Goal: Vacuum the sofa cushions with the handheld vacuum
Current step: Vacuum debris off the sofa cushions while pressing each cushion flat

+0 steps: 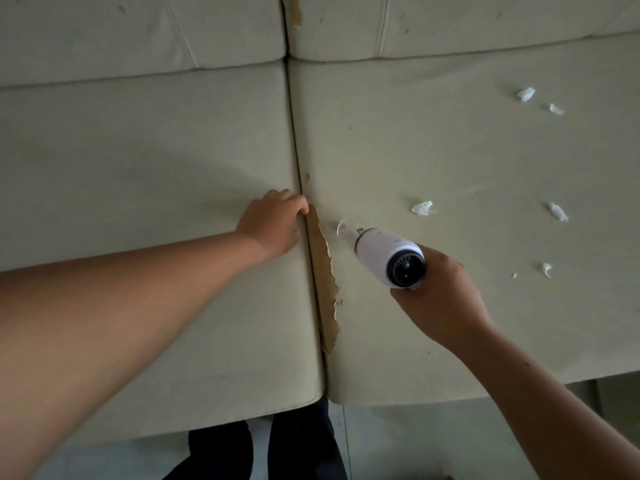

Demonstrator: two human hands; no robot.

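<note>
In the head view, the right hand (440, 303) at centre right has its fingers clenched around the rear of the handheld vacuum (384, 252). The vacuum's long axis runs from lower right to upper left. Its clear nozzle (344, 230) sits low over the right seat cushion (450, 150) and aims at the seam (294, 133) between the 2 seat cushions.

The left hand (273, 223) rests on the left seat cushion (138, 168). Its fingers curl over that cushion's edge into the seam, the tips hidden.

A ragged brown strip (323, 282) lies along the seam, long axis top to bottom, just left of the nozzle. It is probably the nearest target.

At least 5 white paper scraps lie on the right cushion. The closest scrap (423, 208) is up and to the right of the nozzle, and the rest (558, 212) are farther right. Reaching them would mean swinging the nozzle back rightward. The right hand is the nearer one.
</note>
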